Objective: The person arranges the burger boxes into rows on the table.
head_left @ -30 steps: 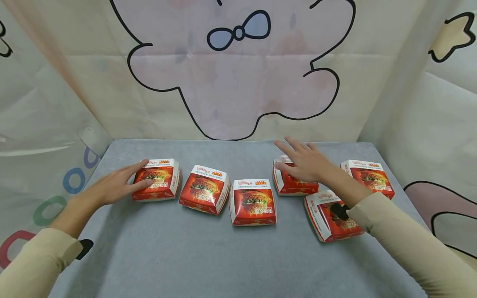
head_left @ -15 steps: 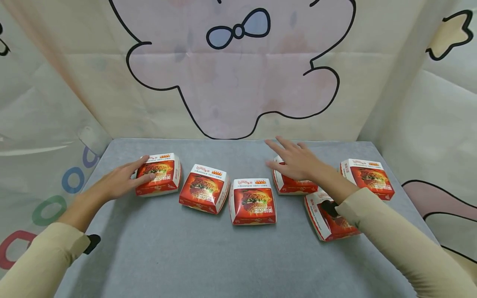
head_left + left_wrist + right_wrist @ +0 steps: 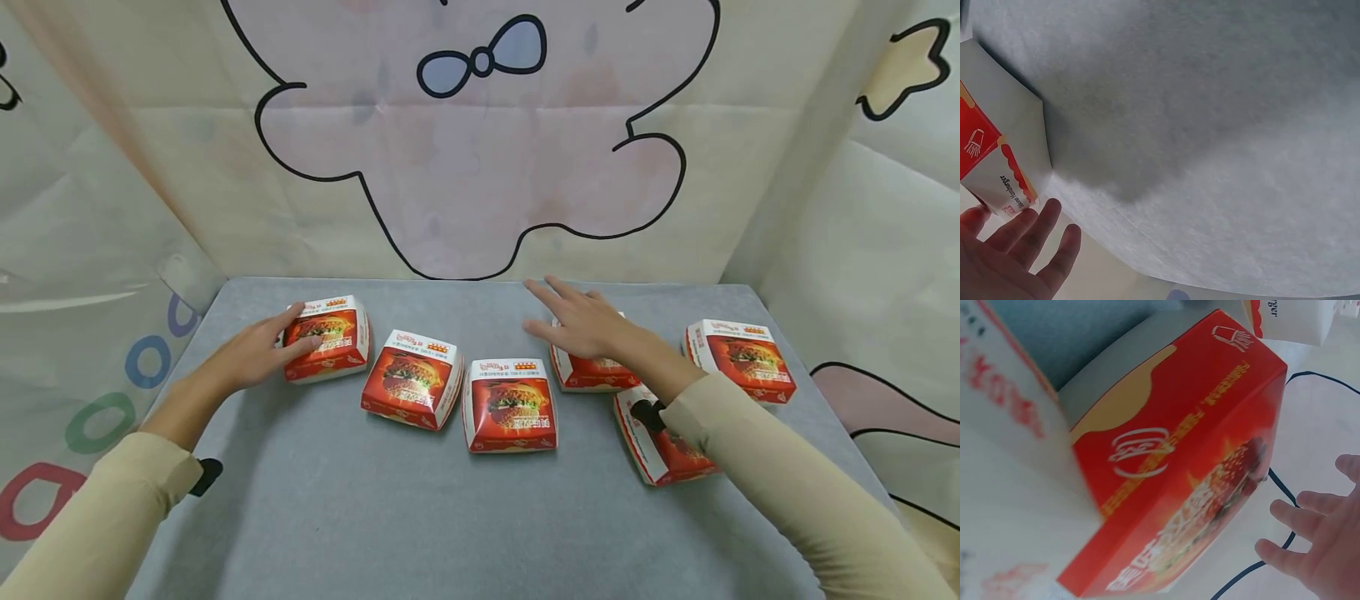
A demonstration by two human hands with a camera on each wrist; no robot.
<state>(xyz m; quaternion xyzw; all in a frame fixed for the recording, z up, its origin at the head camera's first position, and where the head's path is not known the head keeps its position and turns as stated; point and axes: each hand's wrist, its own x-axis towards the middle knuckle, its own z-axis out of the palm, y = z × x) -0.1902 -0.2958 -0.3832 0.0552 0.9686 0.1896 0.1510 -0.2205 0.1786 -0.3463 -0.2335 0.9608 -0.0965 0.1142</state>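
At the far left of the head view, my left hand (image 3: 243, 354) holds a red-and-white burger box (image 3: 341, 337) by its left side, the thumb lying over the printed top. The left wrist view has this box (image 3: 979, 147) at its left edge, with fingertips (image 3: 1050, 209) at its corner. My right hand (image 3: 581, 325), fingers spread, hovers over another burger box (image 3: 596, 379) and partly hides it. In the right wrist view the right hand (image 3: 1325, 531) appears apart from the red burger box (image 3: 1179, 456), with nothing in its fingers.
Two more burger boxes, one tilted (image 3: 412, 379) and one straighter (image 3: 512, 406), lie mid-table on the grey cloth (image 3: 420, 517). Under the right forearm sits another box (image 3: 663, 454), with one more (image 3: 741, 358) at far right. A printed curtain (image 3: 465, 183) stands behind the table.
My left hand has moved the left burger box away from me and slightly right. The right hand has drifted left over its box. Other boxes have stayed put.
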